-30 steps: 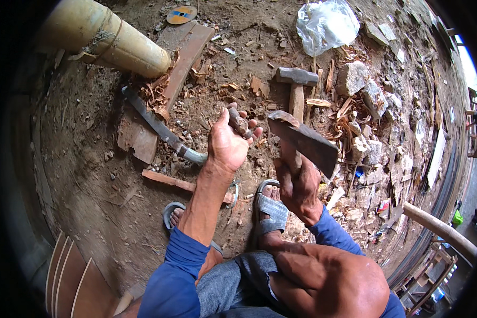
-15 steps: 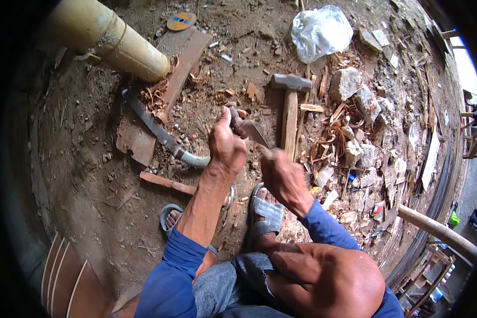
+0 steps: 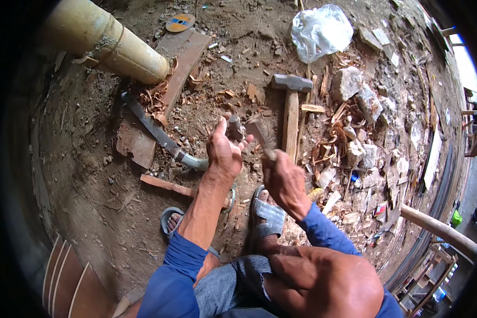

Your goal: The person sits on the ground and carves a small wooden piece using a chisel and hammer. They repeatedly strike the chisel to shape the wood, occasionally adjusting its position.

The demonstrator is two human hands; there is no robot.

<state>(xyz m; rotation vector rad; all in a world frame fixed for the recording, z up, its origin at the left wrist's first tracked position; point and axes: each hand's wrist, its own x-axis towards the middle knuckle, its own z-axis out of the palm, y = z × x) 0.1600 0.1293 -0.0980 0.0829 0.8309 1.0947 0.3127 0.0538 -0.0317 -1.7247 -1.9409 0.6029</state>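
My left hand (image 3: 226, 153) holds a small dark, stubby piece (image 3: 235, 127) between its thumb and curled fingers. Its exact kind cannot be made out. Just to the right, my right hand (image 3: 285, 177) is closed round the handle of a short flat-bladed tool (image 3: 259, 135), which looks like a chisel. The blade points up and to the left, and a narrow gap seems to separate it from the dark piece. Part of the handle is hidden in my fist. Both hands are above the dirt ground, between my sandalled feet and a sledgehammer (image 3: 290, 114).
A curved machete (image 3: 153, 126) rests on boards (image 3: 183, 74) to the left, near a thick bamboo pole (image 3: 119, 45). Another wooden-handled tool (image 3: 167, 184) lies below it. Rubble (image 3: 355, 98) and wood shavings spread to the right. A clear plastic bag (image 3: 322, 33) lies at the far side.
The blade has drawn back from the dark piece, which it met or overlapped before, and now points more steeply upward. My left hand has opened slightly and turned the piece more upright.
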